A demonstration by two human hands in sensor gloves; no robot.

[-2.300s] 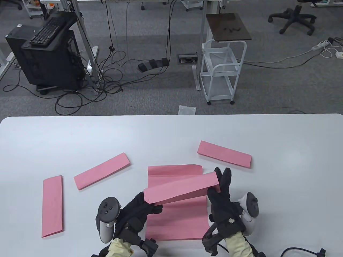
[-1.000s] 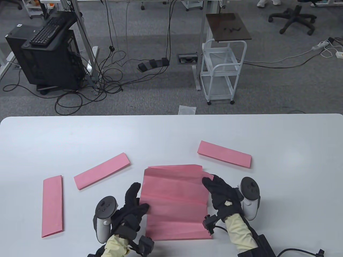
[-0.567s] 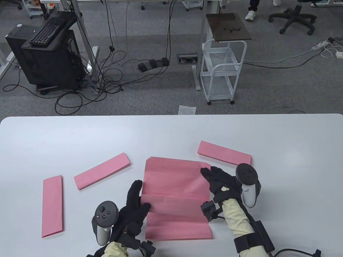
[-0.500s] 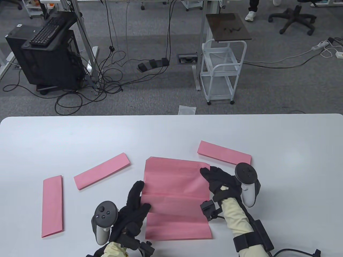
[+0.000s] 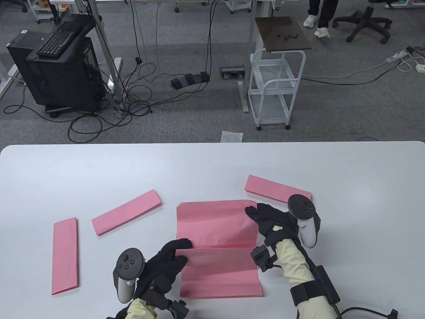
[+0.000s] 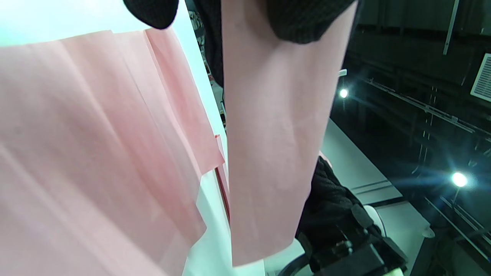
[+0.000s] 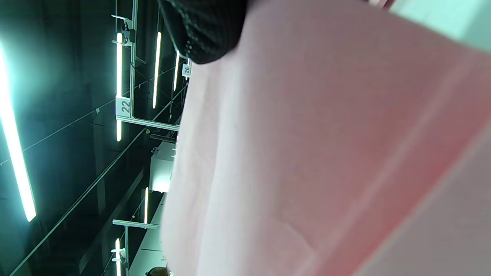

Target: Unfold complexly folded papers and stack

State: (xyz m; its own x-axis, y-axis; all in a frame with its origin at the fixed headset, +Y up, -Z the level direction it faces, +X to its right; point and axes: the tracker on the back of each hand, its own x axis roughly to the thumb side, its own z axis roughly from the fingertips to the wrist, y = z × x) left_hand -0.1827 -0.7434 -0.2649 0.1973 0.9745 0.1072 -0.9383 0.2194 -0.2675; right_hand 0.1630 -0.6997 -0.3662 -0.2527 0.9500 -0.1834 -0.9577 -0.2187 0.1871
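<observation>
sheet (image 5: 215, 229): pink, half opened, centre-front of the white worktop (image 5: 212, 166); far half lifted off the surface, near half lying on the stack (image 5: 220, 279), creases running across
stack: pink, flat under the sheet, near edge showing toward the front
left hand (image 5: 166, 262): at the sheet's left edge by the middle crease; left wrist view shows fingers (image 6: 303, 19) pinching a pink panel, so grip closed on sheet
right hand (image 5: 270, 221): at the sheet's upper right corner, thumb on top; right wrist view shows a fingertip (image 7: 207, 34) against lifted paper, grip closed on sheet
strip A (image 5: 64, 256): folded, far left, lengthwise front to back
strip B (image 5: 126, 212): folded, angled, between strip A and sheet
strip C (image 5: 277, 191): folded, angled, just behind the right hand, tracker (image 5: 303, 219) overlapping its right end
</observation>
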